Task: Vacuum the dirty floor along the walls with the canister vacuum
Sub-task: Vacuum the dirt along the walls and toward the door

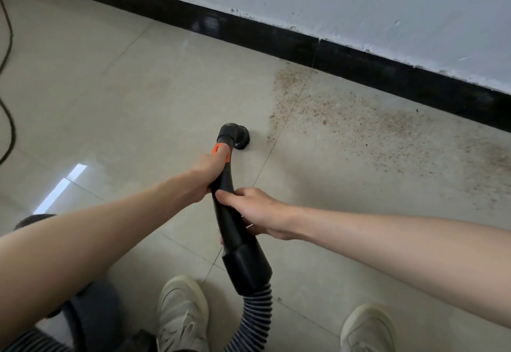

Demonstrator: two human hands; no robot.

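Both arms reach forward from 6 o'clock, near straight. Left hand [206,171] is further out, fingers wrapped round the black curved plastic vacuum wand [231,213] just below its orange collar [220,152]. Right hand [258,213] is closer to the body, fingers curled round the wand's mid section, thumb lying on top pointing toward 9 o'clock. Both hold tight, nothing else in either hand.

One wand, running from frame centre down toward 6 o'clock, where it widens into a black cuff joined to one grey ribbed hose [255,313]. One round black nozzle head [240,137] at the wand's far end, pressed on the beige tiled floor [110,88] at centre frame.

One patch of brown gritty dirt [359,119] lies at 2 to 3 o'clock of the nozzle, just beside it, spreading along the black skirting board [276,44] under the white scuffed wall [387,5].

Two off-white sneakers [182,313] at 6 o'clock, either side of the hose. One dark cable [8,119] at 9 o'clock edge.
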